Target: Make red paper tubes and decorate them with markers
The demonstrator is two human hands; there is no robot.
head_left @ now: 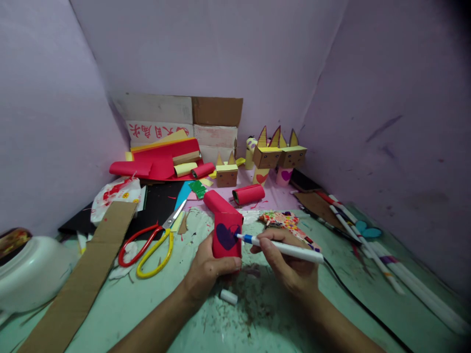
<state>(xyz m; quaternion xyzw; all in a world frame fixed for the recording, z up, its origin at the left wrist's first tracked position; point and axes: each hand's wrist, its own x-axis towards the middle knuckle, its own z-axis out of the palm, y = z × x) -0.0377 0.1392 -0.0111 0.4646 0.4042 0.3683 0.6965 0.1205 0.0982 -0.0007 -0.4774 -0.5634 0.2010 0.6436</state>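
My left hand (206,269) is closed around the lower part of a red paper tube (224,247), with the thumb across its front. A dark blue-purple heart (225,237) is on the tube's front; its right half is only partly coloured in. My right hand (287,260) grips a white marker (294,250) with a blue band, and its tip touches the heart's right side. On the table below the tube lies a small white cap (228,296). Behind the held tube rests another red roll (217,200), and a red tube (249,194) lies further back.
Scissors (170,223) with red and yellow handles lie left, beside a long cardboard strip (84,274) and a white pot (33,274). Box-headed paper figures (268,158) stand at the back. Several white markers (390,264) lie right. A black cable (353,294) runs at the right.
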